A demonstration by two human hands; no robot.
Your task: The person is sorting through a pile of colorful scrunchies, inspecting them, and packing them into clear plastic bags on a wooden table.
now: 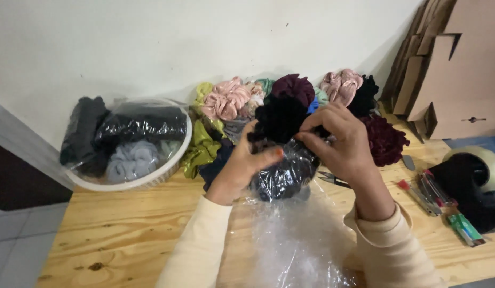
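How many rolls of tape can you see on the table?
1: a roll of clear tape at the table's right edge, beside the cardboard. Others may be hidden behind the scrunchie pile.

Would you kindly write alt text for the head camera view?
Left hand and right hand grip a clear plastic bag stuffed with dark scrunchies on a wooden table. Behind lie a pile of coloured scrunchies and a white basket.

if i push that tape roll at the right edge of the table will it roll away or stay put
The tape roll seems to lie tilted against dark fabric, not on its rim, so it would probably slide rather than roll. The fabric would likely snag it. It looks wide and thick, so probably fairly heavy for its size.
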